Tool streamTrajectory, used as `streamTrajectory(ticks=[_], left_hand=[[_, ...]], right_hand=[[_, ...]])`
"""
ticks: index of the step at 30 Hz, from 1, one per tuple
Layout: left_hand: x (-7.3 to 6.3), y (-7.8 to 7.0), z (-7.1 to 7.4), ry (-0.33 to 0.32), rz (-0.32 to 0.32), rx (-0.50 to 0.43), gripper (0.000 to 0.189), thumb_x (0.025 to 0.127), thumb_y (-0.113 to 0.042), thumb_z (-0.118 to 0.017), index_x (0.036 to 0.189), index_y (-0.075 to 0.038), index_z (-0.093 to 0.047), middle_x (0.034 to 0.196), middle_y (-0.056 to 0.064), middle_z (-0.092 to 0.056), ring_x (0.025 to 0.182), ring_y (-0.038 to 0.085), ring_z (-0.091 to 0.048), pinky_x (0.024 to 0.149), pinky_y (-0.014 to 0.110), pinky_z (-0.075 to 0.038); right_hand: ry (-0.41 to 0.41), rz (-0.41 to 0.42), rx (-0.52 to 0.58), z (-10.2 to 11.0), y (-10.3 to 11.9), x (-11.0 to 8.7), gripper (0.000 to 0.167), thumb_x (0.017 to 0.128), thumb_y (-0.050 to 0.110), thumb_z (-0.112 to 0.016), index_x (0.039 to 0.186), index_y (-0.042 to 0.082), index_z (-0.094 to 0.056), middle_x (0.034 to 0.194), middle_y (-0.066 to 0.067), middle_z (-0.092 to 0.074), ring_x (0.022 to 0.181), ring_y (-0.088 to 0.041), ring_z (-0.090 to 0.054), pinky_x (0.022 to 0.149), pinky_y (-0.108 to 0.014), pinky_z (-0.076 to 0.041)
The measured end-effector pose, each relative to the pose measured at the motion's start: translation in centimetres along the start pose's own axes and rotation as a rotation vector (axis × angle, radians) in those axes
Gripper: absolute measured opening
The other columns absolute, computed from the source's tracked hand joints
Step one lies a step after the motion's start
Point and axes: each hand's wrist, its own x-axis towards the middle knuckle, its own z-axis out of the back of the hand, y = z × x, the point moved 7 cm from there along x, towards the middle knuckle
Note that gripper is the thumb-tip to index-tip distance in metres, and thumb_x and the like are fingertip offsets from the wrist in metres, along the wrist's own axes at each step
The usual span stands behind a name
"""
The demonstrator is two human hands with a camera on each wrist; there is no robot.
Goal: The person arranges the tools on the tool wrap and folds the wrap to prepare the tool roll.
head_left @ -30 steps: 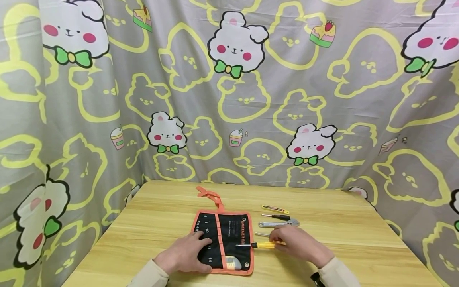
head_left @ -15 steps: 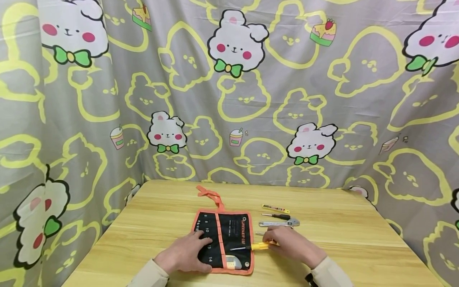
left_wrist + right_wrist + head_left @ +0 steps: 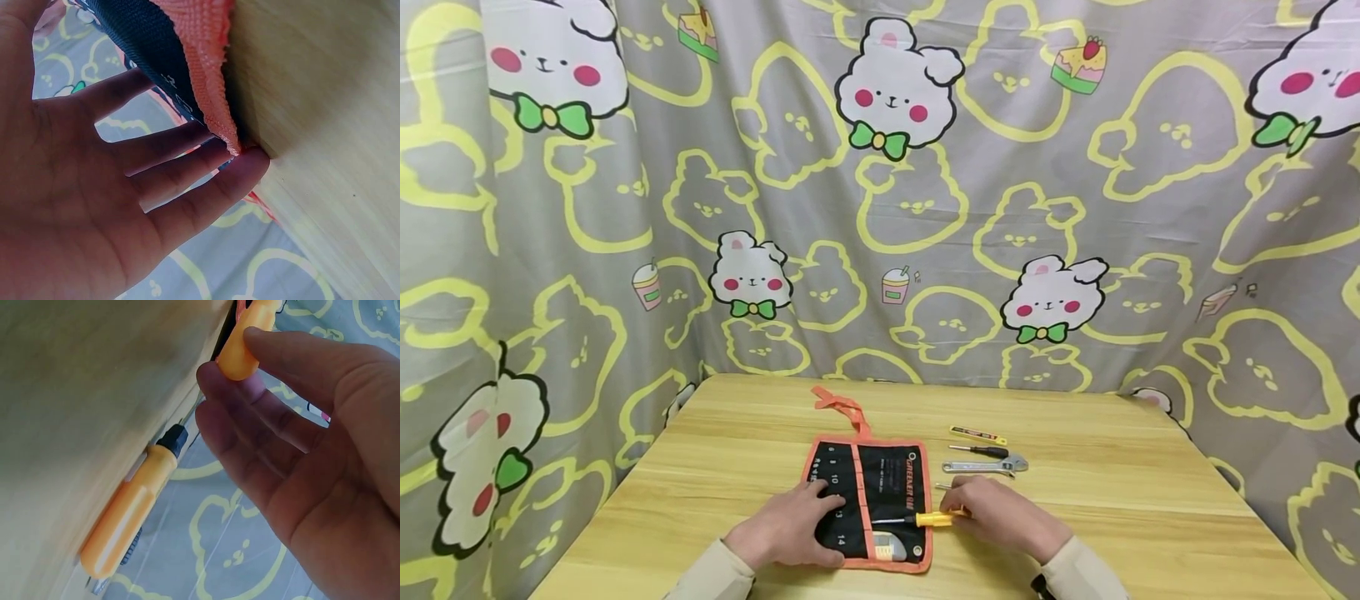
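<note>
A black tool pouch (image 3: 887, 471) with orange trim lies on the table, numbers printed along its left pocket strip. My left hand (image 3: 793, 517) rests spread on its left side; in the left wrist view the fingertips (image 3: 250, 159) touch the orange edge. With thumb and fingers my right hand (image 3: 996, 512) pinches the end of a yellow-handled screwdriver (image 3: 931, 519). Its shaft lies across the pouch, the tip at the orange middle band; whether the tip is inside a slot I cannot tell. A grey and yellow utility knife (image 3: 889, 547) sits in the pouch's lower pocket.
Right of the pouch lie an adjustable wrench (image 3: 985, 465), a small black-handled screwdriver (image 3: 981, 451) and a slim yellow case (image 3: 977, 434). A second yellow screwdriver (image 3: 128, 519) lies beside my right hand. An orange tie strap (image 3: 842, 407) extends behind the pouch. Patterned curtains surround the table.
My right hand has moved left with the yellow screwdriver, bringing its tip across the pouch to the middle band. The left hand has stayed in place.
</note>
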Motion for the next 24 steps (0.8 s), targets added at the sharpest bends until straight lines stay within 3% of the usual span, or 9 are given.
streamTrajectory(ticks=[7, 17, 24], left_hand=[[0.1, -0.1, 0.0, -0.023, -0.016, 0.009, 0.077, 0.077, -0.062, -0.081, 0.138, -0.018, -0.065, 0.146, 0.020, -0.054, 0.133, 0.042, -0.053, 0.102, 0.060, -0.048], [0.0, -0.2, 0.1, -0.032, -0.025, 0.024, 0.077, 0.076, -0.062, -0.081, 0.137, -0.018, -0.065, 0.145, 0.020, -0.054, 0.132, 0.042, -0.054, 0.102, 0.059, -0.048], [0.0, 0.0, -0.1, -0.021, -0.021, 0.017, 0.077, 0.077, -0.062, -0.081, 0.138, -0.019, -0.064, 0.146, 0.020, -0.053, 0.132, 0.043, -0.053, 0.102, 0.060, -0.048]], right_hand=[[0.034, -0.002, 0.059, -0.6, 0.0, 0.5, 0.018, 0.092, 0.001, -0.073, 0.101, 0.015, -0.079, 0.090, 0.009, -0.067, 0.073, 0.003, -0.049, 0.064, -0.016, -0.047], [0.023, 0.020, 0.030, -1.1, 0.4, 1.1, 0.017, 0.092, 0.002, -0.073, 0.100, 0.015, -0.081, 0.086, 0.010, -0.064, 0.074, 0.004, -0.048, 0.064, -0.015, -0.047], [0.056, -0.015, 0.047, -1.4, 0.8, 1.6, 0.016, 0.094, 0.005, -0.073, 0.101, 0.016, -0.081, 0.084, 0.012, -0.062, 0.071, 0.003, -0.046, 0.063, -0.016, -0.045]])
